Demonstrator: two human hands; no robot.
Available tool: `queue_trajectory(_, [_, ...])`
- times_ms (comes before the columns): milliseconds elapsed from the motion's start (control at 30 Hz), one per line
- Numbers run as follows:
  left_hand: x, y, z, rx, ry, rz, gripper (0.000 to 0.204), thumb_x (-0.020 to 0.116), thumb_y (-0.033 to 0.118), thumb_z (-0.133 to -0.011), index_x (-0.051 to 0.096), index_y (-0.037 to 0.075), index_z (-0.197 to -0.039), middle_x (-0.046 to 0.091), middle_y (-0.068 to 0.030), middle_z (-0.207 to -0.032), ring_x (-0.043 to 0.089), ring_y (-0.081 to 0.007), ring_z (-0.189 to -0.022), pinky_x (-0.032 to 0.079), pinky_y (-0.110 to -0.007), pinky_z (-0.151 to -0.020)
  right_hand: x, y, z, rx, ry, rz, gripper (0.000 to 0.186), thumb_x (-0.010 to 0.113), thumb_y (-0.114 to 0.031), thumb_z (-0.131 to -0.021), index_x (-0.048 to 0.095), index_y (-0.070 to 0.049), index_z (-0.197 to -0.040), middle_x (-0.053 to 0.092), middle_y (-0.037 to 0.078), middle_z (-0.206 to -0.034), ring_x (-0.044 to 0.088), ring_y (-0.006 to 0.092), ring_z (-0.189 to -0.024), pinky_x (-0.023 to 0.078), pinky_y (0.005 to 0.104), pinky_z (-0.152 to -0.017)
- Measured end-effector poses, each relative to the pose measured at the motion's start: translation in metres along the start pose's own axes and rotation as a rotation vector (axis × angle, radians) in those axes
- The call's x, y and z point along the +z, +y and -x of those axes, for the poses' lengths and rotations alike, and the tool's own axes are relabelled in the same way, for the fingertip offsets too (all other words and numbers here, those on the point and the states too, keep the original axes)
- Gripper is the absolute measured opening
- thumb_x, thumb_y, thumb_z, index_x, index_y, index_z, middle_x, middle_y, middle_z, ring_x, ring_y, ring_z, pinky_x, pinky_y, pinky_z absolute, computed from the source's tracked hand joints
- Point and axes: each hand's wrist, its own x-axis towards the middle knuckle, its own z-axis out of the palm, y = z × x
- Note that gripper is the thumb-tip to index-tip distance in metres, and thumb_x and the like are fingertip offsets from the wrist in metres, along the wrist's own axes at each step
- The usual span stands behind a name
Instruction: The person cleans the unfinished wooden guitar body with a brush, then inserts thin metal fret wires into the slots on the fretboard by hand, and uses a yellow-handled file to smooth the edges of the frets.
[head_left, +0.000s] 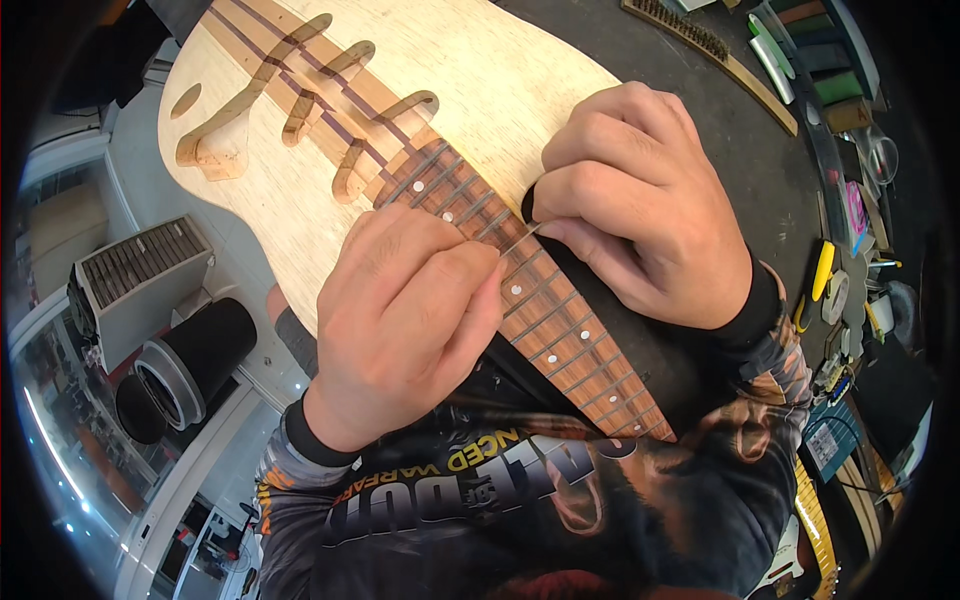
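Observation:
An unfinished pale wooden guitar body (480,70) with routed cavities lies on the dark bench, its neck running toward my front. The brown fretboard (560,320) has white dot inlays and metal frets across it. Between my two hands a thin piece of fret wire (521,241) spans the fretboard at a slant. My left hand (405,315), closed, pinches its left end over the fretboard's left edge, with the fingertips partly hidden. The right hand (645,205) is closed too, thumb and forefinger on the wire's other end beside the right edge.
On the dark bench (560,60) a wooden-handled brush (712,60) lies at the far right. A yellow-handled tool (822,270) and assorted small items crowd the right side. Left, on the floor, stand a black bin (205,355) and a slatted box (145,285).

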Motion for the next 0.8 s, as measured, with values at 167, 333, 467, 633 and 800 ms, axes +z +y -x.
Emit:
queue_trajectory(167, [0.0017, -0.0001, 0.0000, -0.010, 0.029, -0.013, 0.030, 0.091, -0.009, -0.082, 0.077, -0.001, -0.108, 0.068, -0.0136, -0.099, 0.068, -0.0347, -0.083, 0.056, -0.044, -0.074, 0.0032, -0.0006, -0.0024, 0.004, 0.006, 0.024, 0.029, 0.093, -0.008, -0.084, 0.077, -0.015, -0.107, 0.073, 0.000, -0.112, 0.067, 0.0307, -0.116, 0.046, 0.0460, -0.101])
queue_trajectory(333, [0.0015, 0.0018, -0.0028, -0.019, 0.029, -0.010, 0.027, 0.089, -0.012, -0.083, 0.078, -0.002, -0.105, 0.071, -0.0135, -0.095, 0.069, -0.0327, -0.081, 0.055, -0.042, -0.071, 0.0018, 0.0018, -0.0023, 0.018, 0.020, -0.018, 0.029, 0.092, -0.006, -0.084, 0.078, -0.015, -0.107, 0.072, 0.002, -0.110, 0.066, 0.0304, -0.115, 0.046, 0.0455, -0.099])
queue_trajectory(467, [-0.0010, 0.0030, -0.0047, 0.006, 0.010, -0.007, 0.023, 0.088, -0.015, -0.084, 0.079, -0.003, -0.102, 0.073, -0.0139, -0.092, 0.070, -0.0305, -0.080, 0.055, -0.040, -0.070, -0.0023, 0.0008, -0.0007, 0.002, -0.003, -0.019, 0.029, 0.092, -0.006, -0.083, 0.078, -0.015, -0.107, 0.072, 0.002, -0.110, 0.066, 0.0306, -0.113, 0.046, 0.0453, -0.098])
queue_trajectory(633, [0.0009, 0.0003, -0.0012, -0.013, 0.025, -0.024, 0.025, 0.090, -0.010, -0.083, 0.079, -0.001, -0.103, 0.070, -0.0128, -0.094, 0.069, -0.0316, -0.082, 0.054, -0.042, -0.073, 0.0012, -0.0016, -0.0036, 0.000, 0.016, 0.029, 0.030, 0.093, -0.006, -0.082, 0.078, -0.014, -0.107, 0.071, 0.002, -0.111, 0.067, 0.0307, -0.111, 0.047, 0.0458, -0.098])
queue_trajectory(800, [0.0015, 0.0003, 0.0020, -0.034, 0.068, -0.033, 0.028, 0.092, -0.006, -0.082, 0.077, 0.001, -0.104, 0.066, -0.0111, -0.096, 0.068, -0.0325, -0.082, 0.052, -0.044, -0.075, 0.0056, -0.0018, -0.0077, 0.003, 0.040, 0.014, 0.032, 0.094, -0.007, -0.081, 0.078, -0.014, -0.107, 0.072, 0.002, -0.111, 0.067, 0.0304, -0.111, 0.048, 0.0462, -0.098])
